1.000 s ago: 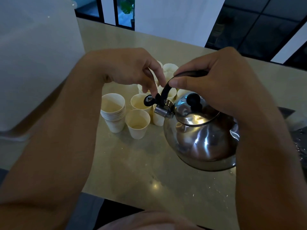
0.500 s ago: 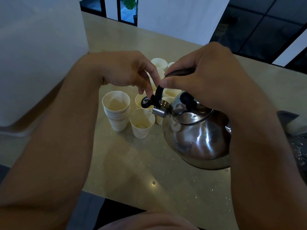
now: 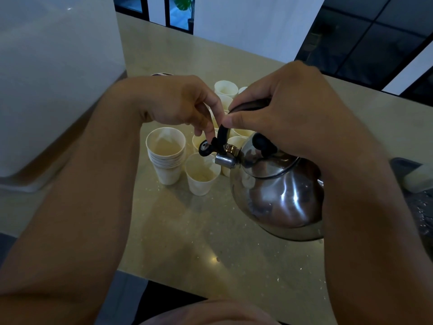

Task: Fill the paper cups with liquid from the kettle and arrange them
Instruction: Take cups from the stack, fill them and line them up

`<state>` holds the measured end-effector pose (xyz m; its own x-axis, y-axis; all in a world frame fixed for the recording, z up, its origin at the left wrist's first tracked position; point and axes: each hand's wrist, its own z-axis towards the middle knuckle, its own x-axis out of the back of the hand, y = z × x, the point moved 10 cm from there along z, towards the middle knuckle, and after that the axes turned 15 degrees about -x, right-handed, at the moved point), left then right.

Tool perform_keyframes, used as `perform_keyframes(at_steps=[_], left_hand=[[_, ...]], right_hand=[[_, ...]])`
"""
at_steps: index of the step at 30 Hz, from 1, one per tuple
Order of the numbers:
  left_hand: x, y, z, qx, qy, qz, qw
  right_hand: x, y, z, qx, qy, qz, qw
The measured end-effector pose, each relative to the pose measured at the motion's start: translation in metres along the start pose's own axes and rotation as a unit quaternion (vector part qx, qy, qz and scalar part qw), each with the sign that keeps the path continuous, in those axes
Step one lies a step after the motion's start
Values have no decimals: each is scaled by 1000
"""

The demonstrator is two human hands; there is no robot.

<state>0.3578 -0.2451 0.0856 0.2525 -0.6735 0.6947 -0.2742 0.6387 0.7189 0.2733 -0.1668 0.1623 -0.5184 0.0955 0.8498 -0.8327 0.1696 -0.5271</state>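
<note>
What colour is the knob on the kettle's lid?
Black, against the shiny steel kettle; the knob shows in the head view.

Left hand (image 3: 180, 106), right hand (image 3: 288, 109): fingers curled.

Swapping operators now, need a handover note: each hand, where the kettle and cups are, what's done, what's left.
Right hand: grips the black handle of the steel kettle, which is tilted with its spout over the single paper cup.
Left hand: fingers on the black spout cap, which is flipped up off the spout.
Stack of nested cups stands left of the single cup; more cups cluster behind the hands on the beige table.
Done: cap open, kettle positioned. No stream is visible, and the cup's fill level can't be made out.
Left: pour, fill the remaining cups, arrange them.
</note>
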Motion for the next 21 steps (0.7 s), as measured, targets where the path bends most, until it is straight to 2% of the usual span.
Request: perform_keyframes(at_steps=[21], left_hand=[[-3,2,-4,12,-6,11,1000]], right_hand=[[-5,-7,-1,8,-1,-31,999]])
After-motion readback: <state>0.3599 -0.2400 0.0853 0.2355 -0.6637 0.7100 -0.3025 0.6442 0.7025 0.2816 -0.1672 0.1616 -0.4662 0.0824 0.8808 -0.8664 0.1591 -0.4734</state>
